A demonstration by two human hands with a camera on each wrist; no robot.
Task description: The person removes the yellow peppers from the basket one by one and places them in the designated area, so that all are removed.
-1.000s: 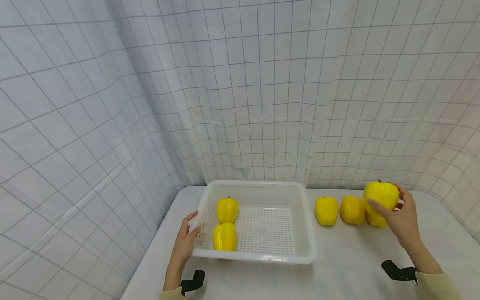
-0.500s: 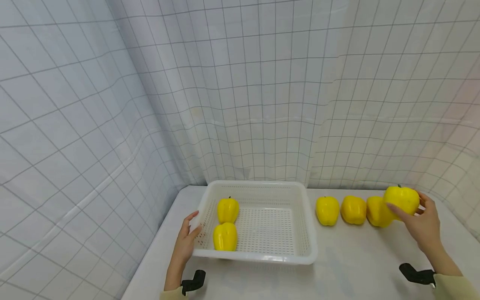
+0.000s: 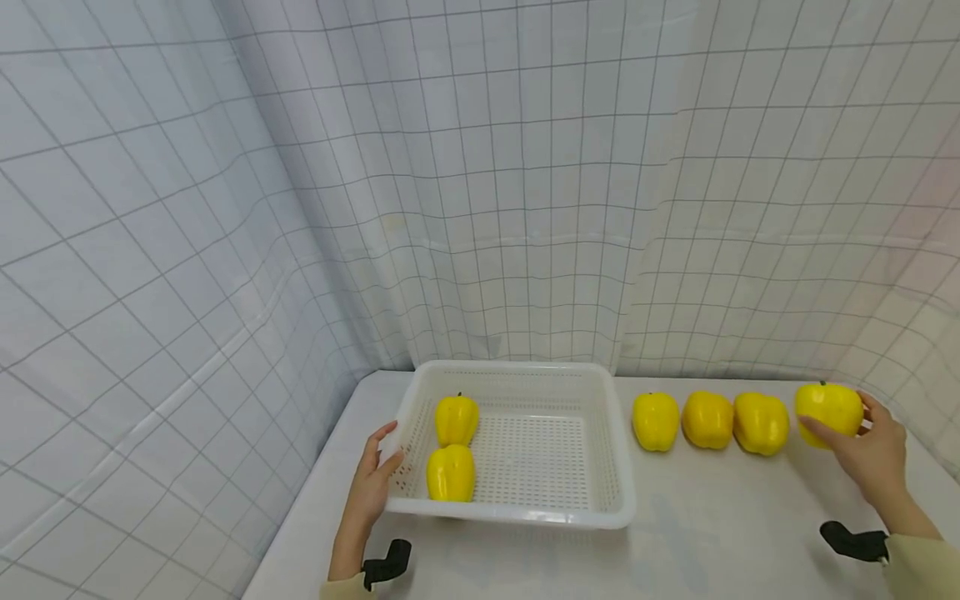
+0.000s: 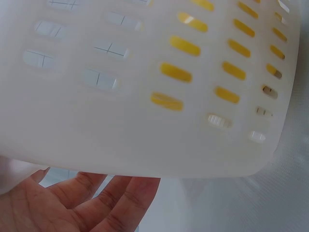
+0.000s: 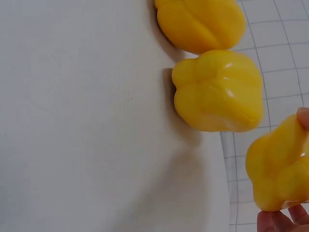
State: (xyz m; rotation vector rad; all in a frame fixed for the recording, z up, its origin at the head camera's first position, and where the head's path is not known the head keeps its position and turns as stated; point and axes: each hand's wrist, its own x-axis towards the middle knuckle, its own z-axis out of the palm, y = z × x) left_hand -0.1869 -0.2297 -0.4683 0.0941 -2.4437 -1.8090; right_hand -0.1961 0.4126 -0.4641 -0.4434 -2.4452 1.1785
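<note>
In the head view my right hand point(image 3: 873, 450) holds a yellow bell pepper point(image 3: 828, 408) at the right end of a row of peppers, thumb on the near side and fingers on the far side. The right wrist view shows this bell pepper point(image 5: 280, 166) between thumb and fingertips, apart from the neighbouring pepper point(image 5: 217, 91). Whether it touches the table cannot be told. At the left, my left hand point(image 3: 367, 483) grips the side of a white perforated basket point(image 3: 510, 517). The left wrist view has its fingers point(image 4: 116, 205) at the basket's edge.
Two yellow bell peppers point(image 3: 455, 420) stand along the left side inside the basket. Three more, a left pepper point(image 3: 655, 422), a middle pepper point(image 3: 707, 420) and a right pepper point(image 3: 761, 423), line up on the white table point(image 3: 712, 517). A checked curtain point(image 3: 525, 250) hangs behind.
My right hand has carried its bell pepper rightward and lower, from over the third pepper in the row to beyond it. My left hand and the basket have stayed put.
</note>
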